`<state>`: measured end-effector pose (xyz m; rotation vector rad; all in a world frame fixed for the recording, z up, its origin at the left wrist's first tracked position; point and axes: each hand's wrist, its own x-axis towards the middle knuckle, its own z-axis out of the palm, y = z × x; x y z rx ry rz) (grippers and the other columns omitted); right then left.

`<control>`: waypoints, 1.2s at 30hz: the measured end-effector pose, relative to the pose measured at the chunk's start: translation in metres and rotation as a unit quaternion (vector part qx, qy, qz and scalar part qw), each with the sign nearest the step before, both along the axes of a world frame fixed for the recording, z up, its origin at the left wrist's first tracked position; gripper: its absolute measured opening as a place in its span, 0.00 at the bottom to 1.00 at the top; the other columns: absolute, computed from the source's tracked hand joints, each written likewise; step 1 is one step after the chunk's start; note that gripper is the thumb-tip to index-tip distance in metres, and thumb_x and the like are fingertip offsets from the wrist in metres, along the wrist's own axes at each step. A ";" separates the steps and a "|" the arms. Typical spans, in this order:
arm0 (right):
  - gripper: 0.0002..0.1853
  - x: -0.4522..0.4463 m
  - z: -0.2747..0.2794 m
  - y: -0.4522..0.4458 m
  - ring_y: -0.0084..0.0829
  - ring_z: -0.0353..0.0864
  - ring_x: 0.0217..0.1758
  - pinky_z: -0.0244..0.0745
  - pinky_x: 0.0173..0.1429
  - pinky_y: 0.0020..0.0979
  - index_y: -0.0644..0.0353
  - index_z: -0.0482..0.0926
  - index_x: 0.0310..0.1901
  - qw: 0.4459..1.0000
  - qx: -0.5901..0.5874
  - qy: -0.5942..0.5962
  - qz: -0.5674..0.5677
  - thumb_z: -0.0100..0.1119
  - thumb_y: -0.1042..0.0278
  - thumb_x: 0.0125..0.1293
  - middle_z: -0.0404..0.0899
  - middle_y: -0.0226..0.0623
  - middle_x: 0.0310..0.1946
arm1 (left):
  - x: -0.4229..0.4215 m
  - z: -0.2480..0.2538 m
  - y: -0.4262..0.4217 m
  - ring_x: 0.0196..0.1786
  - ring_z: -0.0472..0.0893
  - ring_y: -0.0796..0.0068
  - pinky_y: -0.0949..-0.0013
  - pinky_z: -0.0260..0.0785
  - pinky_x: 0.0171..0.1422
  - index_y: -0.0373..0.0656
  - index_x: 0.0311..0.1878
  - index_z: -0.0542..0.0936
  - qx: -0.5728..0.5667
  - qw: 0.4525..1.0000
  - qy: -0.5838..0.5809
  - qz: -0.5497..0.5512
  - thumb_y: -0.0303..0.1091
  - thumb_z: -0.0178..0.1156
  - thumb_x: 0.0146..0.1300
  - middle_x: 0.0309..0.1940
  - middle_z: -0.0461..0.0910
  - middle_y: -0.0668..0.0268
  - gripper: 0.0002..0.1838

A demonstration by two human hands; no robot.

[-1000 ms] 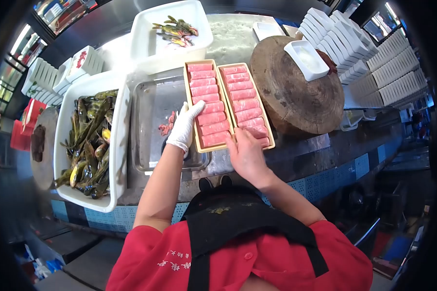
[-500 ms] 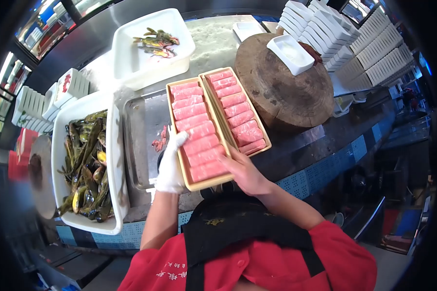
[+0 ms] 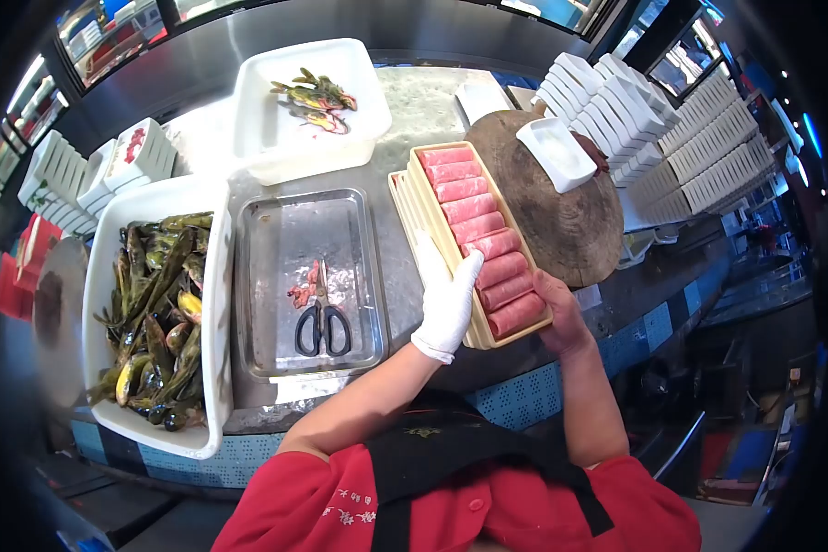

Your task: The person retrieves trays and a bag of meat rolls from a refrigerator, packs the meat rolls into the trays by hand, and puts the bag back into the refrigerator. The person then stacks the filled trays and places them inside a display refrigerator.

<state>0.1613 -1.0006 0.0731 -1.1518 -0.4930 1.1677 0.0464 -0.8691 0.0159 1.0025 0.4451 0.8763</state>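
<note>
A long cream tray [image 3: 517, 339] filled with a row of pink rolled meat slices [image 3: 475, 207] is between my two hands. My left hand [image 3: 447, 296], in a white glove, grips its left long side with the thumb over the rim. My bare right hand [image 3: 563, 311] has its fingers wrapped at the lower right corner. Another tray's edge [image 3: 401, 198] shows below and to the left of the held one. Whether the upper tray rests on it, I cannot tell. A pair of black-handled scissors [image 3: 322, 322] lies beside red scraps [image 3: 301, 292] in a metal tray [image 3: 377, 304].
A white tub [image 3: 219, 368] full of dark fish stands at left. Another white tub [image 3: 248, 152] at the back holds a few fish. To the right, a round wooden chopping block [image 3: 580, 239] bears a white dish [image 3: 561, 156]. Stacked white dishes [image 3: 607, 101] stand behind it.
Both hands have moved right with the meat tray, which now covers most of the tray formerly beside it. The scissors and metal tray have come into fuller view.
</note>
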 end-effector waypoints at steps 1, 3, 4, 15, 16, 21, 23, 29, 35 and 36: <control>0.25 0.000 0.003 0.000 0.29 0.79 0.58 0.74 0.63 0.32 0.65 0.69 0.64 1.000 -0.001 0.003 0.001 0.45 0.52 0.77 0.77 0.39 0.57 | -0.002 0.004 0.000 0.80 0.47 0.57 0.65 0.41 0.81 0.33 0.78 0.42 -0.001 1.000 0.003 0.001 0.43 0.60 0.69 0.78 0.43 0.46 0.47; 0.27 -0.006 0.010 -0.002 0.31 0.79 0.59 0.73 0.64 0.35 0.65 0.68 0.65 0.999 -0.032 0.022 -0.004 0.45 0.50 0.77 0.77 0.40 0.58 | -0.010 0.013 -0.003 0.80 0.47 0.59 0.66 0.42 0.81 0.35 0.79 0.40 -0.056 0.998 -0.003 -0.040 0.42 0.60 0.69 0.78 0.44 0.48 0.48; 0.28 -0.008 0.006 -0.007 0.33 0.78 0.60 0.73 0.65 0.37 0.65 0.68 0.65 0.997 -0.039 0.066 -0.009 0.46 0.49 0.76 0.76 0.41 0.58 | -0.018 0.017 -0.006 0.80 0.47 0.60 0.66 0.41 0.81 0.35 0.79 0.38 -0.078 0.994 0.005 -0.073 0.42 0.60 0.69 0.78 0.43 0.49 0.49; 0.32 -0.009 -0.015 0.085 0.39 0.74 0.66 0.70 0.66 0.47 0.55 0.65 0.69 0.990 0.025 0.137 -0.004 0.43 0.41 0.74 0.73 0.38 0.65 | -0.004 0.032 0.068 0.69 0.69 0.62 0.61 0.65 0.72 0.52 0.79 0.46 -0.243 0.953 -0.056 -0.174 0.43 0.54 0.72 0.72 0.62 0.62 0.39; 0.32 -0.004 -0.018 0.101 0.39 0.74 0.66 0.70 0.66 0.47 0.55 0.65 0.69 0.990 0.038 0.135 0.001 0.43 0.41 0.74 0.73 0.38 0.65 | 0.002 0.026 0.090 0.69 0.70 0.64 0.61 0.66 0.71 0.52 0.78 0.50 -0.236 0.954 -0.040 -0.182 0.44 0.54 0.72 0.70 0.65 0.63 0.36; 0.31 0.014 -0.025 0.175 0.37 0.76 0.62 0.66 0.55 0.58 0.40 0.69 0.67 0.990 -0.042 0.007 -0.131 0.47 0.34 0.68 0.75 0.35 0.63 | 0.042 0.025 0.159 0.58 0.80 0.65 0.61 0.73 0.63 0.48 0.68 0.70 -0.229 0.956 -0.013 -0.185 0.57 0.50 0.73 0.59 0.79 0.63 0.29; 0.32 0.024 -0.024 0.192 0.41 0.73 0.64 0.65 0.55 0.63 0.39 0.69 0.68 0.990 -0.038 -0.009 -0.138 0.48 0.33 0.67 0.73 0.36 0.64 | 0.049 0.020 0.175 0.53 0.83 0.63 0.62 0.75 0.59 0.46 0.67 0.72 -0.226 0.962 0.036 -0.149 0.64 0.45 0.72 0.56 0.81 0.62 0.34; 0.38 0.051 -0.036 0.240 0.60 0.68 0.67 0.51 0.58 0.82 0.47 0.65 0.71 0.988 -0.045 0.016 -0.150 0.51 0.32 0.66 0.67 0.44 0.69 | 0.080 0.009 0.153 0.57 0.79 0.69 0.64 0.69 0.61 0.46 0.65 0.72 -0.170 0.976 -0.058 0.120 0.66 0.48 0.70 0.58 0.79 0.66 0.35; 0.30 0.087 -0.027 0.284 0.41 0.86 0.34 0.82 0.38 0.46 0.60 0.76 0.56 0.979 0.003 0.111 -0.171 0.54 0.39 0.69 0.83 0.40 0.42 | 0.087 -0.037 0.177 0.67 0.71 0.61 0.62 0.60 0.73 0.40 0.71 0.64 0.259 0.905 0.327 0.089 0.55 0.55 0.72 0.67 0.69 0.57 0.34; 0.28 0.087 -0.027 0.280 0.39 0.86 0.37 0.82 0.41 0.43 0.61 0.76 0.55 0.978 -0.008 0.096 -0.184 0.54 0.42 0.70 0.83 0.40 0.43 | 0.060 0.022 0.138 0.75 0.55 0.71 0.66 0.44 0.78 0.43 0.75 0.62 0.047 0.991 0.113 0.056 0.60 0.52 0.72 0.74 0.61 0.64 0.38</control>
